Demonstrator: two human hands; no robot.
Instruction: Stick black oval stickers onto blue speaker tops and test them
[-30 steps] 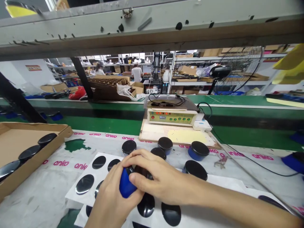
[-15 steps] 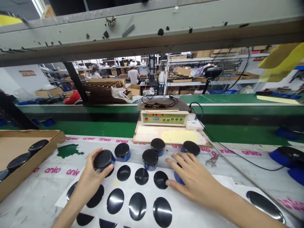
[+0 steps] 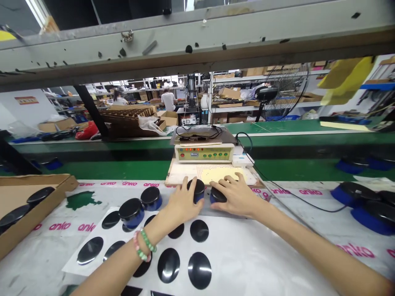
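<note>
My left hand (image 3: 182, 203), with a beaded bracelet on the wrist, has its thumb and fingers around a round black-topped blue piece (image 3: 197, 190) near the back of the sheet. Just right of it, my right hand (image 3: 236, 195) has its fingers over another black-and-blue piece (image 3: 217, 195), partly hidden. Two more such pieces stand to the left, one beside the sheet (image 3: 151, 198) and one on its back edge (image 3: 131, 213). Flat black discs (image 3: 199, 269) lie in rows on the white sheet (image 3: 240, 250).
A cardboard box (image 3: 66, 185) with round pieces is at the left. A control unit (image 3: 203, 153) sits on a board behind my hands. More blue-black pieces (image 3: 372, 216) lie at the right. A metal beam (image 3: 173, 45) crosses above.
My left hand has let go of the left piece, leaving it on the sheet's edge, and moved right to another piece. My right hand has moved left to the piece at the back.
</note>
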